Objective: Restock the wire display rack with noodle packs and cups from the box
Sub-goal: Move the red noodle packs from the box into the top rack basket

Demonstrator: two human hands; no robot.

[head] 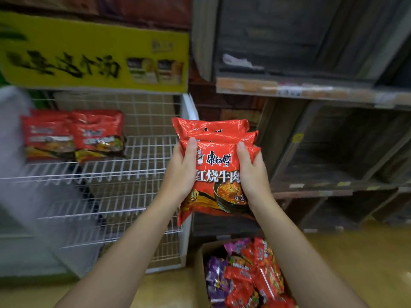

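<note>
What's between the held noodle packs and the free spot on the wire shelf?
Nothing visible. Left hand and right hand grip the stack of red packs at the rack's right edge. The wire shelf is bare to the right of the two packs already on it; only the white side frame stands close.

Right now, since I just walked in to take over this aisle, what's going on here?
A person grips a stack of red noodle packs, left hand and right hand on its sides, up by the wire rack. Two red packs already sit on a rack shelf. The box on the floor holds more red and purple packs.
</note>
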